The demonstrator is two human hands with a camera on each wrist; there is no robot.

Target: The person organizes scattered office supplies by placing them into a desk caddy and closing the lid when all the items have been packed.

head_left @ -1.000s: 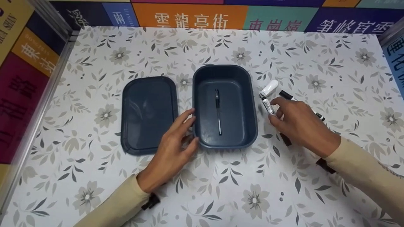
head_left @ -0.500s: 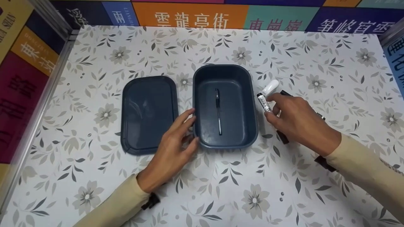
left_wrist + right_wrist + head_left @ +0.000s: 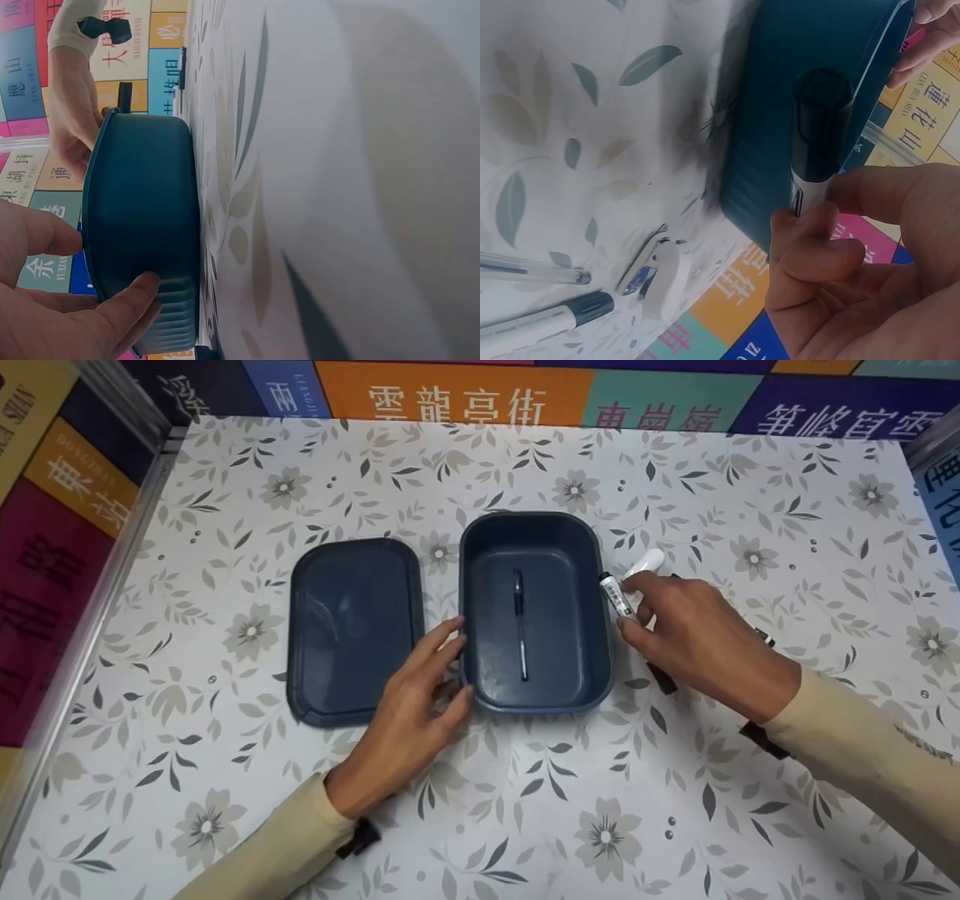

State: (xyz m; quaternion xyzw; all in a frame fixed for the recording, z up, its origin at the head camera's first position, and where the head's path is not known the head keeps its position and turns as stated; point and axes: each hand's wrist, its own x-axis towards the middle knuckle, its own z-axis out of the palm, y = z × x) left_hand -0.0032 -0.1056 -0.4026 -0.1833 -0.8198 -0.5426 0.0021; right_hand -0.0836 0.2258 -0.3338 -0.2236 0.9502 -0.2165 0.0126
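My right hand (image 3: 697, 641) pinches a white marker (image 3: 618, 597) with a black cap (image 3: 821, 124) between thumb and fingers. The marker slants, its far end right at the right rim of a dark blue box (image 3: 536, 709) in the head view. Inside the open box lies a pen (image 3: 519, 619) with a clear barrel. My left hand (image 3: 412, 712) touches the box's left side with extended fingers; the left wrist view shows fingertips (image 3: 146, 285) against its outer wall.
The box's matching lid (image 3: 352, 630) lies flat left of it. Beyond my right hand are a small white-and-metal object (image 3: 664, 274), a clear pen (image 3: 536, 268) and another marker (image 3: 547, 326). Lettered panels (image 3: 450, 394) stand behind the floral-covered table.
My right hand has moved left and slightly away from me, bringing the marker from beside the white object to the box's right rim. My left hand stays in place.
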